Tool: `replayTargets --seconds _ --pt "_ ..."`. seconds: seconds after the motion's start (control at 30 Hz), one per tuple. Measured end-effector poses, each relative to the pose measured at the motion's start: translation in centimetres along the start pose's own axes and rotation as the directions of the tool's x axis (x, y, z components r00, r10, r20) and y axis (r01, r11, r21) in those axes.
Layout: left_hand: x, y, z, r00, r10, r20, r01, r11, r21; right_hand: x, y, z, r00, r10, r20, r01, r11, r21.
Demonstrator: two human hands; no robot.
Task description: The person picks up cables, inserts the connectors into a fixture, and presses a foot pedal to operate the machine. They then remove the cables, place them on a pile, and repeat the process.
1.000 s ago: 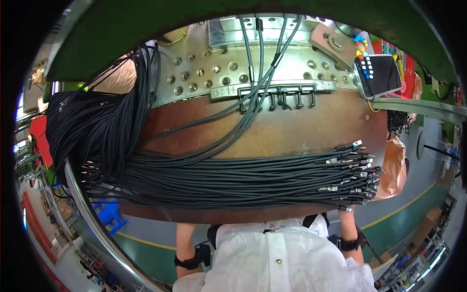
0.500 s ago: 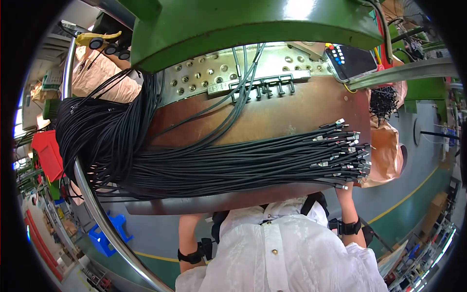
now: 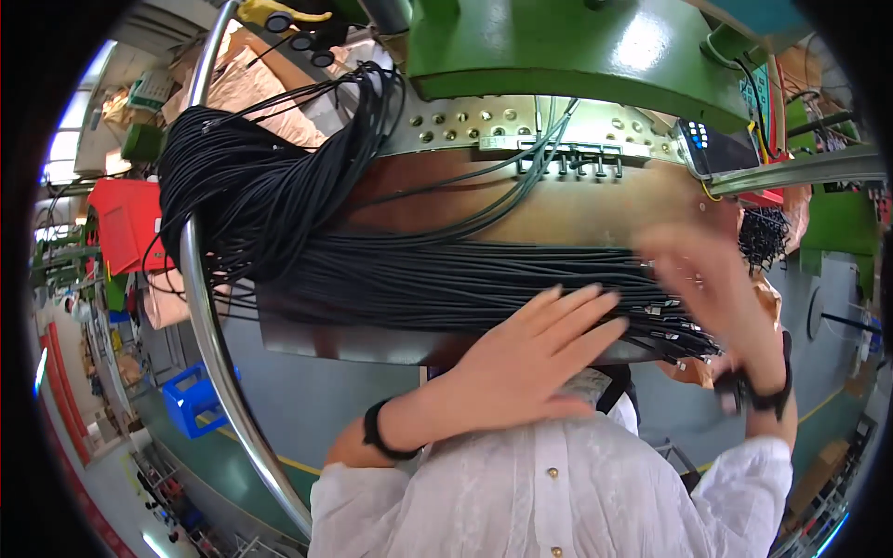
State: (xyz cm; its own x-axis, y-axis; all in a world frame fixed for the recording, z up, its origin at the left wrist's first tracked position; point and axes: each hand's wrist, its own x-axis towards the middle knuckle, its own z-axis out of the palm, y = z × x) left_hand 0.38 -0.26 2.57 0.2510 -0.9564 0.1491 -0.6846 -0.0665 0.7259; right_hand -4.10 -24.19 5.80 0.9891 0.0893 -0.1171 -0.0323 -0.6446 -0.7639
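Observation:
A thick bundle of black cables (image 3: 446, 279) lies across the brown work surface (image 3: 409, 191), its metal-tipped connectors (image 3: 670, 321) at the right end. My left hand (image 3: 544, 358) is open over the near edge of the bundle, palm down with fingers spread toward the connectors. Whether its fingertips touch the cables I cannot tell. Close to the connector ends, my right hand (image 3: 702, 274) is smeared by motion, so its fingers are unclear. Several loose cables run from the bundle up to a metal fixture with pins (image 3: 567, 153) at the back.
A green machine body (image 3: 577, 56) overhangs the back. The cables loop over a curved metal rail (image 3: 209, 325) at the left, near a red bin (image 3: 126, 223) and a blue stool (image 3: 195, 400). At the back right sit a dark screen device (image 3: 721, 149) and a metal bar (image 3: 800, 170).
Both hands have risen from beside and below the table edge to over the cables' right part. The whole view has shifted, with the table now further right and higher.

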Motion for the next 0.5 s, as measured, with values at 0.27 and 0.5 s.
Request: replayTargets --seconds 0.27,0.5 --pt "-3.8 -2.9 -3.9 0.854 -0.518 -0.055 0.461 0.702 0.543 6.7 6.3 0.6 0.831 -0.556 -0.007 0.423 0.640 -0.641" --pt "-3.1 -6.9 -4.6 0.934 -0.198 -0.298 0.342 0.742 0.577 0.9 4.8 -4.0 0.684 -0.728 -0.041 0.456 0.471 -0.755"
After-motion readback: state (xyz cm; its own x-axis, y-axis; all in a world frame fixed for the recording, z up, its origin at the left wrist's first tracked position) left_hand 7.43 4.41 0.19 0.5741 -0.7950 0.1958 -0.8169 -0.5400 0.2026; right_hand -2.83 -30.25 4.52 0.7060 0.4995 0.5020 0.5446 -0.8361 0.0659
